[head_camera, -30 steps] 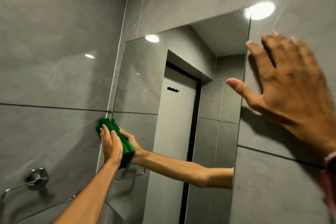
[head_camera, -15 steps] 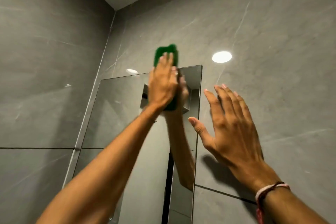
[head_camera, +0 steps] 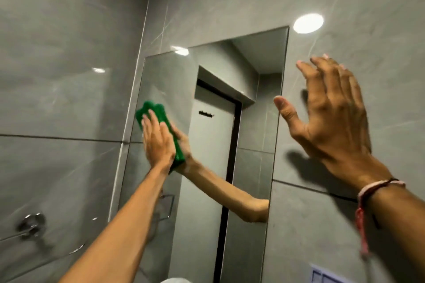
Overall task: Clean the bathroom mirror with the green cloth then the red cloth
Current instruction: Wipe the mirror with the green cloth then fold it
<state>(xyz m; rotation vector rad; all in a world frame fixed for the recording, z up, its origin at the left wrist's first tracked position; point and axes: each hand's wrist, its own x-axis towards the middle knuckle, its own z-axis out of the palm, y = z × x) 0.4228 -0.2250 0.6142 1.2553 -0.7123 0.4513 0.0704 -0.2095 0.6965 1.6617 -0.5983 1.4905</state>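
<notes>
A tall frameless mirror [head_camera: 257,89] hangs on the grey tiled wall. My left hand [head_camera: 157,142] presses a folded green cloth [head_camera: 156,111] flat against the glass near the mirror's left edge, about mid-height. The cloth shows above my fingertips and along the hand's right side, doubled by its reflection. My right hand [head_camera: 331,112] is spread with fingers apart against the wall tile just right of the mirror, holding nothing. A thread bracelet [head_camera: 377,188] circles that wrist. No red cloth is in view.
A chrome towel rail mount [head_camera: 32,223] sticks out of the left wall low down. The mirror reflects a white door with a hook rack. A pale blue-edged plate [head_camera: 326,274] sits on the wall at the bottom right.
My left hand swept the green cloth from the mirror's top right corner down to its left edge at mid-height. The view tilted down. My right hand stayed spread on the wall.
</notes>
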